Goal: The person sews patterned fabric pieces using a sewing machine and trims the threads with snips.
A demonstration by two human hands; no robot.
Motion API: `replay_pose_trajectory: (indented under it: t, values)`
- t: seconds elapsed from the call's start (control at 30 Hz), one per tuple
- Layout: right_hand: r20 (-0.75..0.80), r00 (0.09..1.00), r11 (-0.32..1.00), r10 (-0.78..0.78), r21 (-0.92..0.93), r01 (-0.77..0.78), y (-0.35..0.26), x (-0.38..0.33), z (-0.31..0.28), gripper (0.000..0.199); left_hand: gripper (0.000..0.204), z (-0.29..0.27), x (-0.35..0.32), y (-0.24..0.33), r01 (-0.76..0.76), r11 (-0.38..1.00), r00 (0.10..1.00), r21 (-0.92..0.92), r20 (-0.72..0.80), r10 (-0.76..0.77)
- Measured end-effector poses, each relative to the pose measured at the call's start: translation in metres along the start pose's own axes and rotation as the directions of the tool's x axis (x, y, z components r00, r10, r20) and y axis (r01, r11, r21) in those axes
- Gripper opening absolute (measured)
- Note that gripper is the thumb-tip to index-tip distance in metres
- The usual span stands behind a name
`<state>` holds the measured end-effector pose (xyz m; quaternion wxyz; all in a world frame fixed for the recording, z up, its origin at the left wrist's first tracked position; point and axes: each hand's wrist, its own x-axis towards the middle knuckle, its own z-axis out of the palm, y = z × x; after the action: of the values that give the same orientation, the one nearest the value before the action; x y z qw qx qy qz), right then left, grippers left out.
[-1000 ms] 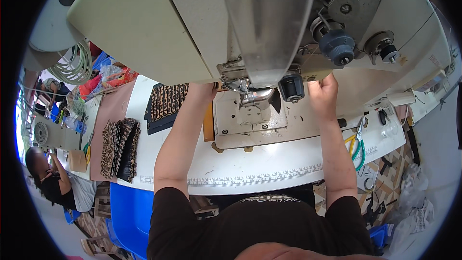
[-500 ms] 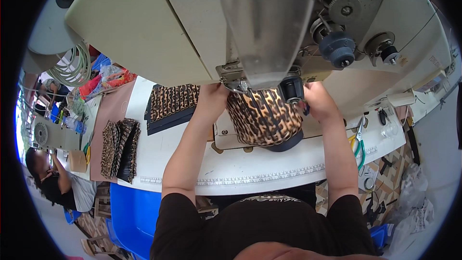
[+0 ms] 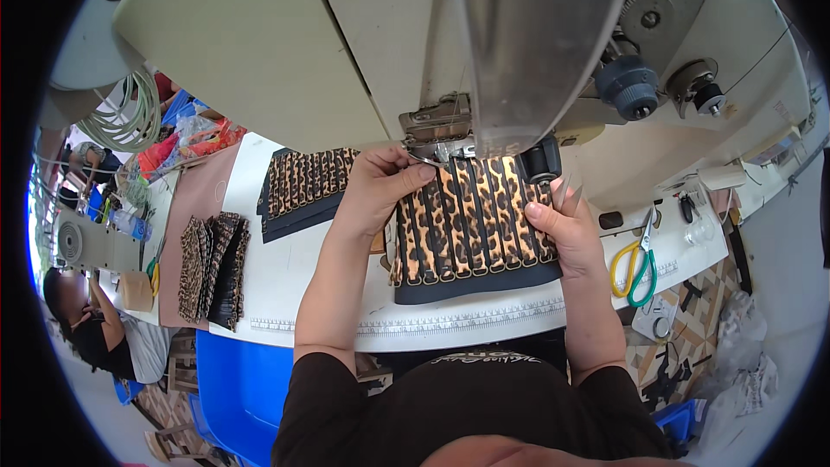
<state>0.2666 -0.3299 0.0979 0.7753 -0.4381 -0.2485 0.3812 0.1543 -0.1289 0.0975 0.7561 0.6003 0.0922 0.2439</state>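
A leopard-print fabric panel [image 3: 471, 229] with dark vertical strips and a dark backing lies flat under the head of the sewing machine [image 3: 259, 43]. My left hand [image 3: 385, 190] pinches its upper left corner between thumb and fingers, close beside the presser foot area [image 3: 445, 151]. My right hand [image 3: 571, 233] grips the right edge, thumb on top and fingers partly hidden beneath. Slim pointed metal prongs [image 3: 568, 195] stick up by the right fingers; their kind is unclear. The needle is hidden from view.
Left of the machine lie a flat stack of similar panels [image 3: 303, 186] and a folded leopard-print bundle [image 3: 212, 268]. Scissors [image 3: 637, 268] with yellow and green handles rest at right. A ruler strip [image 3: 467, 320] runs along the front edge. A blue bin [image 3: 233, 380] stands below; a co-worker [image 3: 112, 324] sits far left.
The panel, bunched and curved before, now lies flat and turned toward me. My right hand has come down from behind the machine head onto its right edge. The scissors show more fully.
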Motion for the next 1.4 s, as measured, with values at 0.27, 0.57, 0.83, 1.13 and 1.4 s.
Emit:
replay_pose_trajectory:
  t: [0.27, 0.57, 0.83, 1.13, 1.4]
  values:
    - [0.057, 0.998, 0.996, -0.028, 0.083, 0.024, 0.004, 0.011, -0.007, 0.027, 0.016, 0.0, 0.01, -0.005, -0.23, 0.973, 0.972, 0.011, -0.055, 0.23]
    - [0.024, 0.999, 0.991, -0.046, 0.127, 0.042, 0.002, 0.02, -0.008, 0.033, 0.036, 0.019, -0.032, -0.006, -0.685, 0.318, 0.654, 0.656, 0.361, 0.665]
    - [-0.004, 0.998, 0.991, -0.069, 0.114, 0.069, 0.0, 0.03, -0.004, 0.016, 0.032, 0.021, -0.044, -0.013, -0.694, -0.09, 0.483, 0.714, 0.555, 0.677]
    - [-0.097, 0.991, 0.975, -0.094, 0.191, 0.111, 0.009, 0.056, -0.01, 0.005, 0.026, 0.018, -0.03, -0.007, -0.629, -0.159, 0.484, 0.761, 0.543, 0.686]
    - [-0.089, 0.983, 0.965, -0.161, 0.195, 0.175, 0.015, 0.077, -0.016, 0.013, 0.019, 0.018, -0.019, -0.008, -0.579, -0.178, 0.475, 0.796, 0.506, 0.72]
